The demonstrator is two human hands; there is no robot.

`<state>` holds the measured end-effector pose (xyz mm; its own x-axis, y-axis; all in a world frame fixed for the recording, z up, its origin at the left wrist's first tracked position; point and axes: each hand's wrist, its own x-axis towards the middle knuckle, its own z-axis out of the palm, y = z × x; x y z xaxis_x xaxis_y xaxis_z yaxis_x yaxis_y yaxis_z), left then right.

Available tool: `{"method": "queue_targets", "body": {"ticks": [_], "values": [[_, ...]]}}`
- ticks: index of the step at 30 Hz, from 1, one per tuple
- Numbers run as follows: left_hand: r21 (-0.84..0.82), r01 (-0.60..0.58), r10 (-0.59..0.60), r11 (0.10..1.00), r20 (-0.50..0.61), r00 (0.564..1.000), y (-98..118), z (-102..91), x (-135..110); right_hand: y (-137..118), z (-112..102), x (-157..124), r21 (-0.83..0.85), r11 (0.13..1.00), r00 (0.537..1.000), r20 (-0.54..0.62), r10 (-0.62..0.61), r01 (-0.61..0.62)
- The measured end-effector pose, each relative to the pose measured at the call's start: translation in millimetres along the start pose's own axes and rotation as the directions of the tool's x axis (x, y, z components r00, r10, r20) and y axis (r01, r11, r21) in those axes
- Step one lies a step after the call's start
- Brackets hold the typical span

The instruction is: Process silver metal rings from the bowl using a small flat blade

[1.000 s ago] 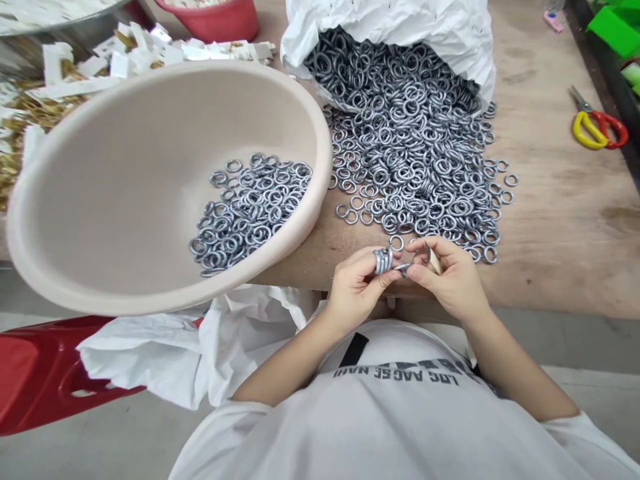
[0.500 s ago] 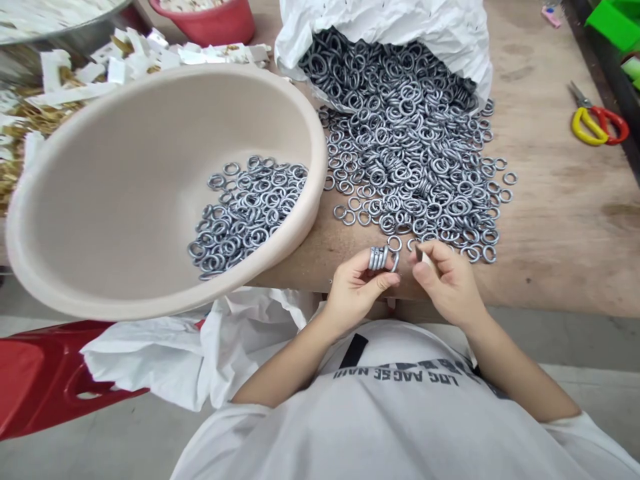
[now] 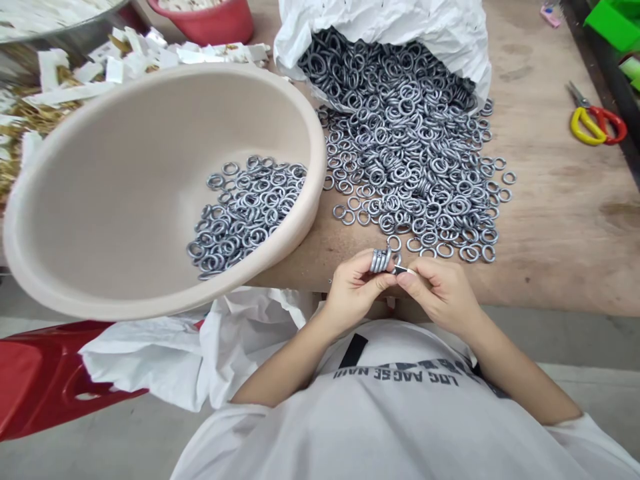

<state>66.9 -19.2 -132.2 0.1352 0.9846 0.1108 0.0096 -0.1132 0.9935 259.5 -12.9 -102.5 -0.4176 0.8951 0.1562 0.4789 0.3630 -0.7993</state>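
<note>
My left hand holds a short stack of grey metal rings upright between thumb and fingers. My right hand pinches a small dark metal piece with a pale end, its tip touching or nearly touching the stack. Exactly what that piece is, my fingers hide. Just beyond both hands, a large spill of loose grey metal rings spreads over the plywood table, pouring from a white plastic sack. A beige plastic basin tilts at my left, with a pile of similar rings inside.
Scissors with yellow and red handles lie at the right of the table. A red tub and white strips with brass-coloured pieces sit beyond the basin. White plastic and a red plastic object lie below the table edge.
My right hand has moved left and lower, bringing the small piece from above the rings to the stack in my left hand. The hands are now closer together.
</note>
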Motion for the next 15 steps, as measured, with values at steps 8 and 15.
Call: {"method": "queue_targets", "body": {"ticks": [8,15], "values": [[-0.013,-0.049,0.050,0.999,0.153,0.987,5.8,-3.0,-3.8,17.0,-0.4,7.6,0.045,0.984,0.977,-0.118,0.177,-0.173],[-0.254,0.195,-0.123,0.947,0.274,0.954,14.5,0.8,-5.1,5.7,-1.6,9.7,0.357,0.934,1.000,0.009,-0.002,-0.002]]}}
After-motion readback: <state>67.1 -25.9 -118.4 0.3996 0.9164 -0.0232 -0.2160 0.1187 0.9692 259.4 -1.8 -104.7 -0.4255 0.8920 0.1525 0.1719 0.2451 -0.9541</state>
